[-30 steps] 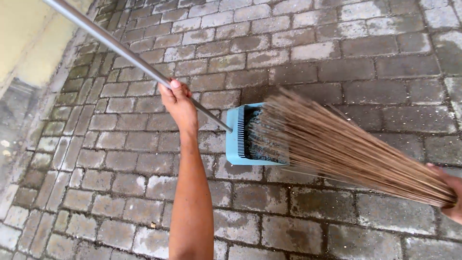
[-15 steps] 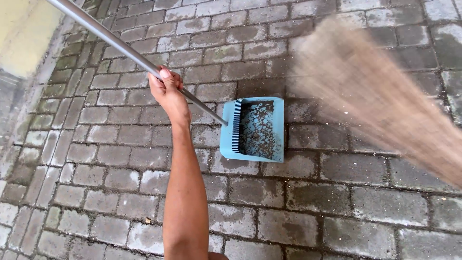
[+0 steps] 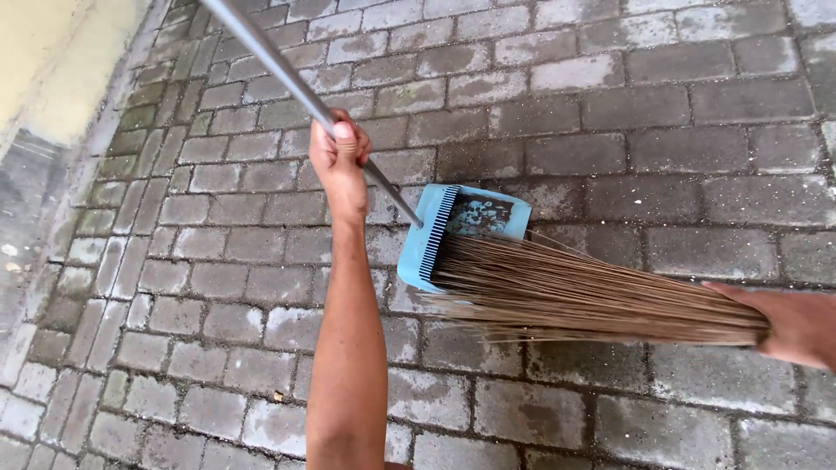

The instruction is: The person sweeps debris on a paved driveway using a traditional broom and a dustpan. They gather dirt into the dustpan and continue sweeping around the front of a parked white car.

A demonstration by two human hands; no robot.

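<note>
My left hand [image 3: 338, 157] grips the grey metal handle [image 3: 279, 65] of a light blue dustpan [image 3: 435, 228], which rests on the paving at mid-frame with dark grit inside and a comb edge on its near side. My right hand [image 3: 788, 324], at the right edge, holds the bound end of a broom of thin brown sticks [image 3: 575, 292]. The sticks lie almost flat across the pan's lower half, their tips at its comb edge. The pan's lower part is hidden under them.
The ground is damp grey paving brick [image 3: 662, 104] with mossy joints. A pale yellow wall [image 3: 52, 61] and a wet concrete strip [image 3: 26, 209] run along the left side. A small bit of debris [image 3: 276, 397] lies near my forearm.
The broom was swung up and away to the right half a second ago; it has swept back down across the dustpan. The dustpan has turned slightly, and its handle now stands steeper.
</note>
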